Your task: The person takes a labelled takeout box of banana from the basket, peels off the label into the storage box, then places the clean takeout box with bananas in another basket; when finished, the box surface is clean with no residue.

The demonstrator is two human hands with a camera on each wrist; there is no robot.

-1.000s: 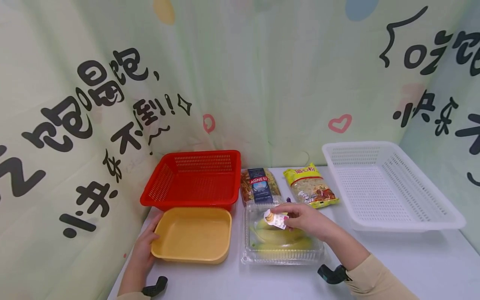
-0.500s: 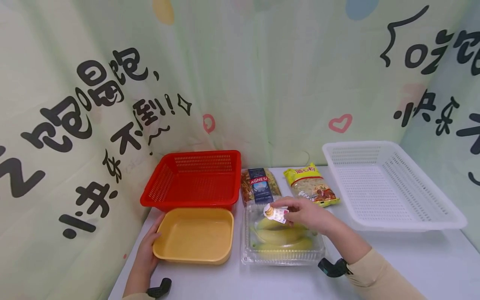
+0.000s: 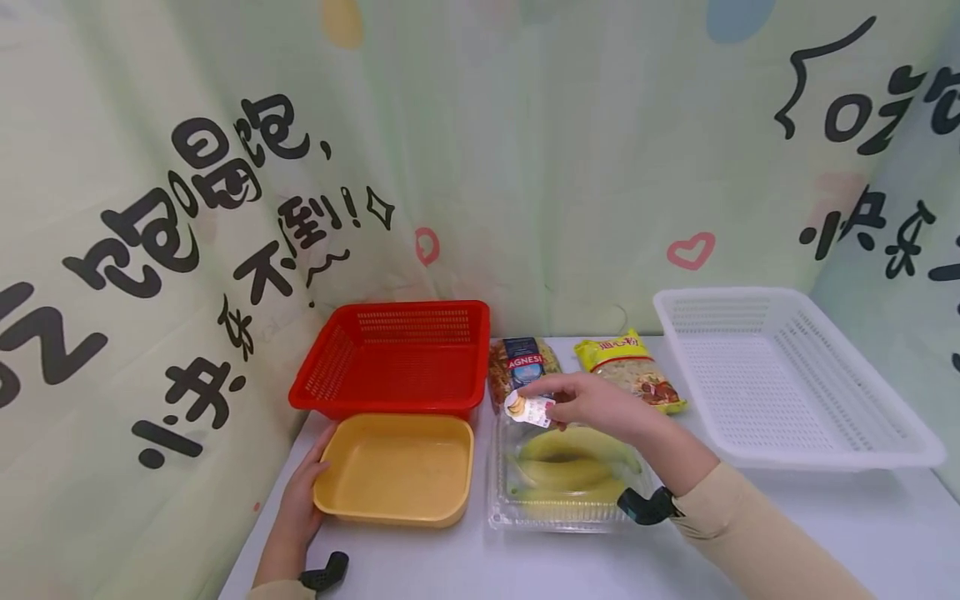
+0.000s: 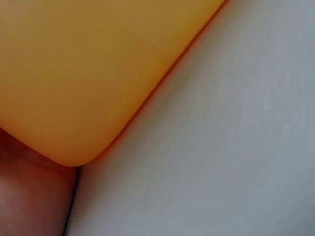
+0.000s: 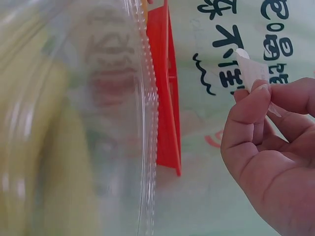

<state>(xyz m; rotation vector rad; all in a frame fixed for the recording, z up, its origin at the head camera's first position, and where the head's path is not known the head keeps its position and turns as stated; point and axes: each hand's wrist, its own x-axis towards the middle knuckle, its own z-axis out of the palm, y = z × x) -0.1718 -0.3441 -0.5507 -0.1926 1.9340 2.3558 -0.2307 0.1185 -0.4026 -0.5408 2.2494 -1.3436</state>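
Observation:
A small white paper label (image 3: 530,411) with a banana picture is pinched between thumb and fingers of my right hand (image 3: 600,410). That hand hovers above the back of a clear plastic box (image 3: 497,512) with several bananas (image 3: 567,475) inside. The right wrist view shows the label (image 5: 254,73) bent in the fingers, with the box (image 5: 118,162) close by. On the left, my left hand (image 3: 300,493) holds a yellow plastic basin (image 3: 393,467) by its left side, thumb at the rim. The left wrist view catches only part of this hand (image 4: 32,196) under the basin's rim.
Behind the basin stands a red perforated basket (image 3: 397,358). A pasta bag (image 3: 525,362) lies behind the box, with a yellow bag (image 3: 637,375) beside it. To the right is a large white basket (image 3: 757,375). A printed curtain (image 3: 570,167) closes off the back.
My right hand has lifted a little and moved left with the label, uncovering more of the bananas. The view has shifted slightly. My left hand stays at the basin.

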